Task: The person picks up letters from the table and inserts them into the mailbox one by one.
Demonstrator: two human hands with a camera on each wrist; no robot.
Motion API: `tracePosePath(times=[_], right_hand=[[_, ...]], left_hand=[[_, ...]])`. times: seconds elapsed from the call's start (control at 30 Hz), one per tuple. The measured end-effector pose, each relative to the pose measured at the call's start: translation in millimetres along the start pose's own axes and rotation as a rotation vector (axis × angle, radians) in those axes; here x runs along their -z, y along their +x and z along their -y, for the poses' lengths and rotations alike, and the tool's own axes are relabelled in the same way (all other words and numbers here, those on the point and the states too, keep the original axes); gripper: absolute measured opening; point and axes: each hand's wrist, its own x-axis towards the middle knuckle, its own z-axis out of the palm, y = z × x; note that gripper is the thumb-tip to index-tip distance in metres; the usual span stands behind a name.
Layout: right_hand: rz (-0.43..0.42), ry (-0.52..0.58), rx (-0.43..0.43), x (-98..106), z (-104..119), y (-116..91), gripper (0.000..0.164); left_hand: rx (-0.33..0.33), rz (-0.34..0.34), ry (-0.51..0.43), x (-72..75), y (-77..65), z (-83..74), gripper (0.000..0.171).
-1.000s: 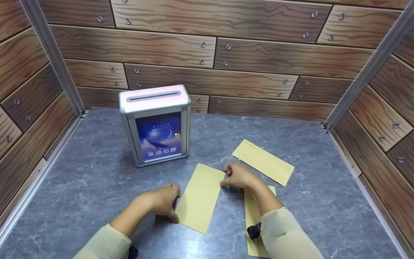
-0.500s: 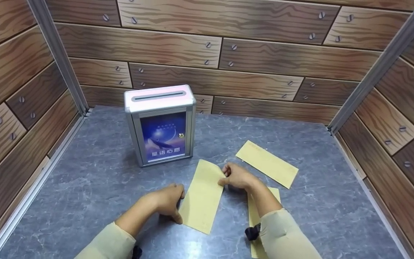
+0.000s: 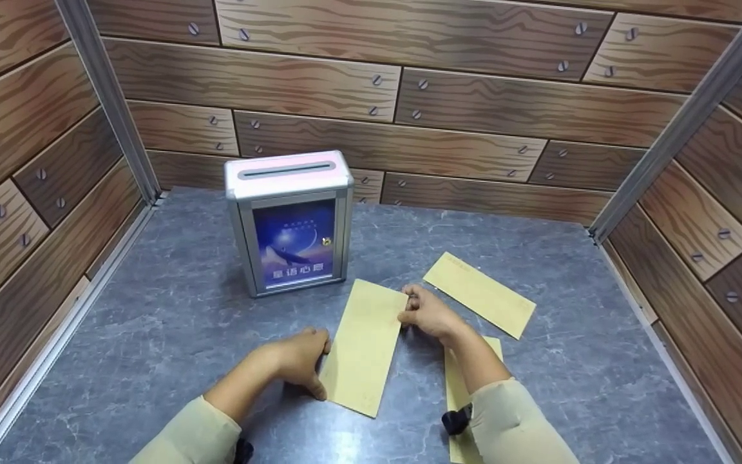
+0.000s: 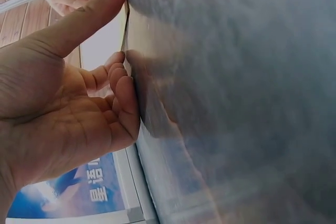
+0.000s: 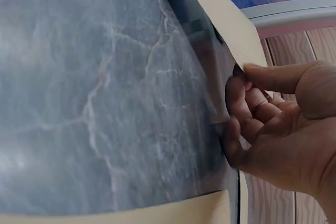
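Pinches the right edge of a flat, rectangular, pale-yellow paper envelope in the right hand, thumb above and curled forefinger beneath, presumably to raise so thin a thing off the grey, marble-patterned tabletop. Rests the left hand at the opposite edge, thumb at the near-left corner, bent fingertips apart from it and down at the tabletop, probably as a stop against sliding; cannot tell whether truly pinching. Just beyond the envelope, an upright silver-framed box with a blue whale panel, likely turned to face the person. Along its pink-white top, a long, narrow slot; nothing visible inside. To the right, flat and within reach, a second pale-yellow envelope, aslant, and a third pale-yellow envelope, partly hidden by the right forearm. Impossible to judge any envelope's contents.
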Motion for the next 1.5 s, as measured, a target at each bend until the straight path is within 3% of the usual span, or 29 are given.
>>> tracePosePath(times=[0.2,0.43,0.57,0.8,1.17,1.27,1.5], right_hand=[[0.019,0.088,-0.006,4,5,-5,0.036],[-0.021,0.203,0.032,10,9,-8,0.025],[-0.026,0.28,0.07,13,11,-10,0.014],[-0.047,0.365,0.121,14,21,-17,0.01],[-0.026,0.217,0.171,5,42,-30,0.018],[-0.032,0.205,0.191,3,47,-32,0.021],[-0.05,0.18,0.219,4,59,-37,0.017]], left_hand=[[-0.002,0.009,0.011,2.2,0.2,1.0,0.062],[-0.112,-0.028,-0.003,7.0,2.9,7.0,0.017],[-0.167,-0.047,-0.088,9.6,3.7,11.3,0.01],[-0.188,-0.092,-0.191,16.1,1.1,10.6,0.005],[-0.179,-0.171,-0.235,24.6,0.1,0.3,0.008],[-0.175,-0.199,-0.308,29.6,2.0,-5.3,0.012],[-0.177,-0.336,-0.525,47.0,8.1,-22.1,0.012]])
